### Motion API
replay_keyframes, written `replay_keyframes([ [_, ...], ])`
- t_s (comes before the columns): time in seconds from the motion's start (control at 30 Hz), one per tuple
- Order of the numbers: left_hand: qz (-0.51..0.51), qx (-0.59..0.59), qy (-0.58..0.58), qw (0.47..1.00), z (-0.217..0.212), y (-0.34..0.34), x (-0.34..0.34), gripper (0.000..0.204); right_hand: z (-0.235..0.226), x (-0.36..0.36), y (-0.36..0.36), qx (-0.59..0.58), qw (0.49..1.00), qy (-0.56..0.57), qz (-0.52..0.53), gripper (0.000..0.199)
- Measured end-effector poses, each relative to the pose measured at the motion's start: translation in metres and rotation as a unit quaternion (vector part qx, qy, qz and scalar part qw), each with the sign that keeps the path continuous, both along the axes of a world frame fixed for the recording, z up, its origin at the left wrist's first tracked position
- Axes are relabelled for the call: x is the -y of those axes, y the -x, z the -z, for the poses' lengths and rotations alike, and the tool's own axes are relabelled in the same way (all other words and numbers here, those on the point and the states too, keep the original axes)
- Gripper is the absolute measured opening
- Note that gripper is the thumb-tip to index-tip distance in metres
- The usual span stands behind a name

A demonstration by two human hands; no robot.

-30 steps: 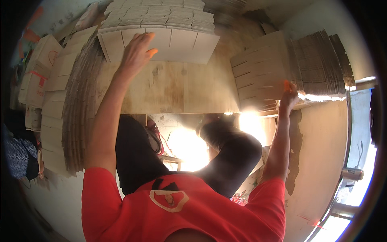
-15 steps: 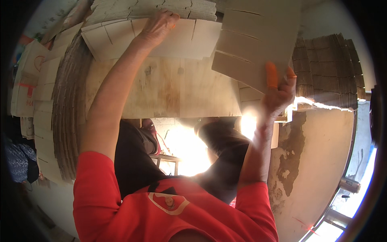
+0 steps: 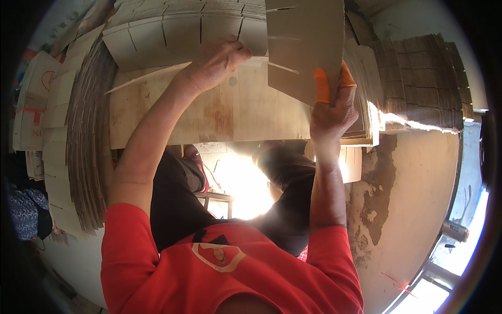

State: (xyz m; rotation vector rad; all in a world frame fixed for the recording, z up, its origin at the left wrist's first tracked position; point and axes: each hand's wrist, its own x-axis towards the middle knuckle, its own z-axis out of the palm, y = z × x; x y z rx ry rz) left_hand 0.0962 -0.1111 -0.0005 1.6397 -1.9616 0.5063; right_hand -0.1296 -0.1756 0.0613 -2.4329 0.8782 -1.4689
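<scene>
A: What is the right hand (image 3: 330,112) doing?
B: Pinching a slotted cardboard sheet (image 3: 306,44) by its lower edge, lifting it above the tabletop (image 3: 219,112).
A: And the left hand (image 3: 215,63)?
B: Pressing fingers onto the stacked cardboard blanks (image 3: 178,34), probably steadying them.

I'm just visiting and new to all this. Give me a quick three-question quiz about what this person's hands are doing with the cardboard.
1. True or false: the right hand holds up a slotted cardboard sheet.
2. What colour are the covers on two fingers of the right hand?
A. blue
B. orange
C. white
3. Fill in: the left hand rests at the edge of a flat cardboard piece lying on the wooden ____.

Key:
1. True, it grips the sheet's lower edge.
2. B.
3. Table.
</scene>
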Motion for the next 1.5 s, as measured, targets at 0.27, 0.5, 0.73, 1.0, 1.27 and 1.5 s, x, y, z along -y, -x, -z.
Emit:
replay_keyframes([
  [0.27,0.048,-0.022,-0.023,0.998,0.001,0.026,-0.008,0.019,0.012,0.002,0.004,-0.037,0.999,0.037,-0.006,0.039],
  [0.5,0.081,-0.073,-0.006,0.994,-0.015,0.056,-0.017,0.023,0.027,0.001,0.001,-0.063,0.997,-0.032,-0.031,0.030],
  [0.73,0.076,-0.053,0.009,0.996,-0.024,0.085,-0.033,0.022,0.042,0.000,0.002,-0.094,0.992,-0.075,-0.038,0.017],
  [1.0,0.080,0.068,0.019,0.994,-0.039,0.086,-0.055,0.019,0.039,-0.028,0.004,-0.026,0.990,-0.123,-0.062,0.017],
  [1.27,0.110,-0.203,-0.066,0.971,-0.031,0.099,-0.072,0.030,0.057,-0.031,0.017,-0.021,0.990,-0.126,-0.060,0.021],
  [1.5,-0.108,-0.086,-0.067,0.988,-0.053,-0.010,-0.014,0.044,0.051,-0.024,0.015,0.048,0.983,-0.178,-0.025,0.022],
])
